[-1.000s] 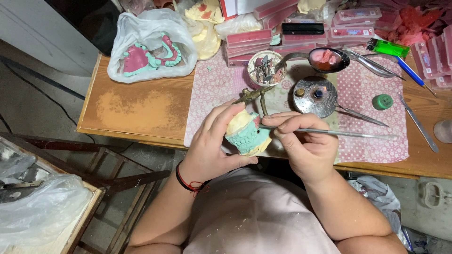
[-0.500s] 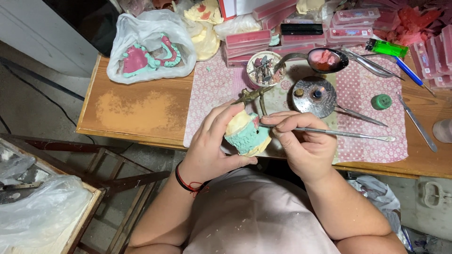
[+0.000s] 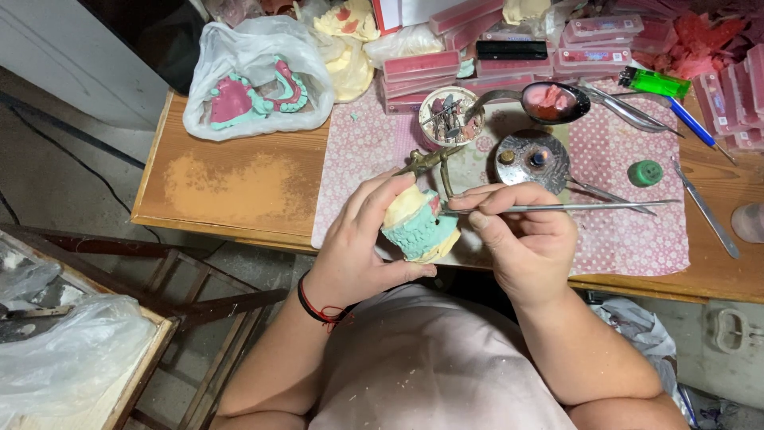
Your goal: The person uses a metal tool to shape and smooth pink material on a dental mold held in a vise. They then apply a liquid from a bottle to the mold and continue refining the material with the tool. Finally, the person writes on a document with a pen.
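Teal-and-cream plaster cast (image 3: 419, 227), slim steel tool (image 3: 557, 208)

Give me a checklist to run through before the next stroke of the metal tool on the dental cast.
1. Left hand grips the dental cast: ok.
2. Right hand holds the metal tool near its working end: ok.
3. Tool tip meets the cast: cannot tell, fingers hide it.
4. Cast held above the patterned mat: ok.
5. Spoon of pink wax within reach on the table: ok.
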